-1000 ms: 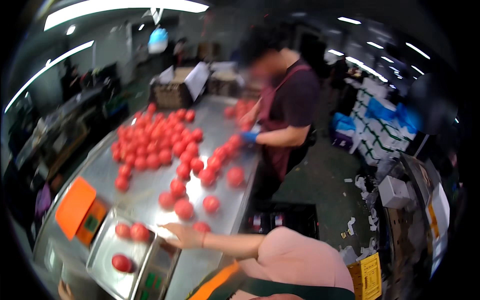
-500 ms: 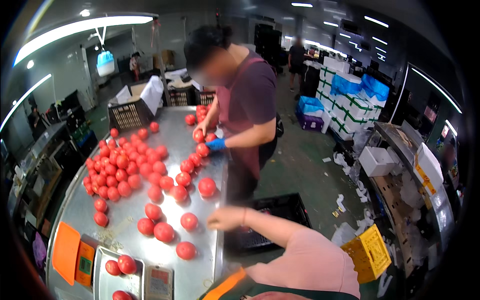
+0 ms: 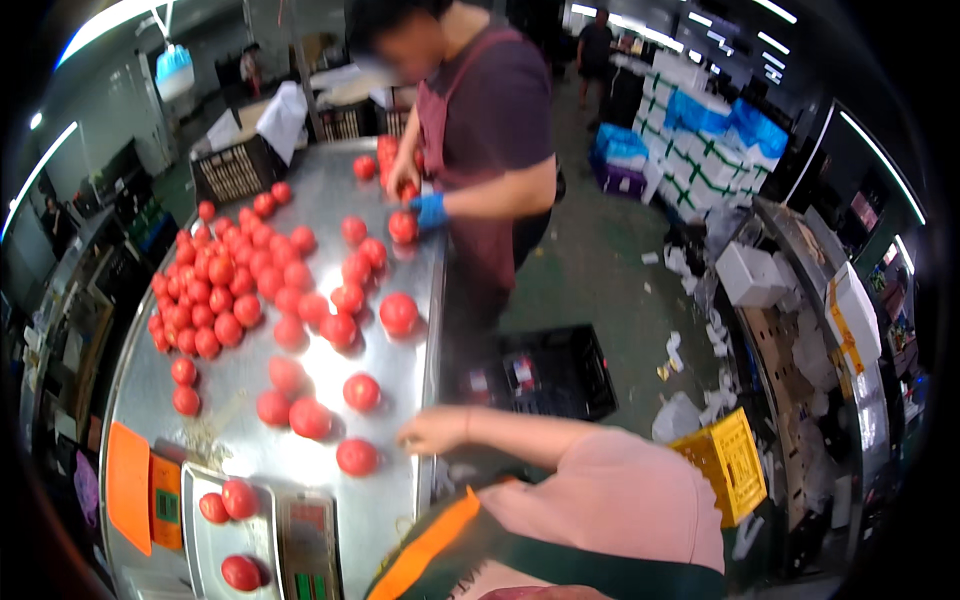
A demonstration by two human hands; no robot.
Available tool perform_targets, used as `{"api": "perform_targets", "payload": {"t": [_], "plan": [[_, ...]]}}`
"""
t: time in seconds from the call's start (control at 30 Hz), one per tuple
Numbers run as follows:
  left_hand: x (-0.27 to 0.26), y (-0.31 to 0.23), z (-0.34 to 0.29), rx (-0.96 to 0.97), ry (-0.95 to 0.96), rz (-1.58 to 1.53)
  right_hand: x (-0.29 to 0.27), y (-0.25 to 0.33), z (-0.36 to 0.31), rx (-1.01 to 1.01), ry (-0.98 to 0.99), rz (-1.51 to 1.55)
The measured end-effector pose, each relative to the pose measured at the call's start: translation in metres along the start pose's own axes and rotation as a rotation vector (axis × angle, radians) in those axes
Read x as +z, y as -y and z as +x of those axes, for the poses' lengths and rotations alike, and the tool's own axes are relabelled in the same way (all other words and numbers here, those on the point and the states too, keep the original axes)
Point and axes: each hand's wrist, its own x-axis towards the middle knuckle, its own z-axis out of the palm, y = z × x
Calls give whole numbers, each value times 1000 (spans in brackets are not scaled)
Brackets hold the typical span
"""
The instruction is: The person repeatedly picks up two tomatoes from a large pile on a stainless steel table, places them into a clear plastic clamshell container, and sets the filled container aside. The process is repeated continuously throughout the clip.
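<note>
My right hand (image 3: pixel 435 430) hovers at the right edge of the metal table (image 3: pixel 235 425). Its fingers look loosely stretched and slightly apart, with nothing visible in them. The nearest tomato (image 3: pixel 357 457) lies just to its left, apart from the fingertips; another tomato (image 3: pixel 361 392) sits a little farther off. Several more tomatoes are spread beyond, up to a dense pile (image 3: pixel 205 285) on the left. At the near end, a metal tray (image 3: pixel 232 521) with three tomatoes rests beside a scale's display panel (image 3: pixel 308 540). My left hand is out of view.
Across the table, a co-worker's blue-gloved hand (image 3: pixel 429 211) is at a tomato. A black crate (image 3: pixel 590 375) stands on the floor by the table, and a yellow crate (image 3: pixel 735 465) is farther right. An orange scale (image 3: pixel 130 480) occupies the near left.
The view has shifted, so the table and tomatoes appear higher. My right hand stays by the table edge, now closer to the nearest tomato. The co-worker's hands have moved among the far tomatoes.
</note>
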Motion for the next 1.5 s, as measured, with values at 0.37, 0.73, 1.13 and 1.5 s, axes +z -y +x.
{"api": "perform_targets", "payload": {"t": [0.37,0.73,1.13,1.5], "plan": [[84,-181,-206,737,1114,-297,30,116,161,-595,-361,172],[108,-133,-94,259,-89,-130,111,196,241,-499,-49,-245],[132,-108,-57,-148,297,-520,78,171,225,-318,-182,547],[71,-131,-132,-673,436,-2243,22,113,134,-81,191,1322]]}}
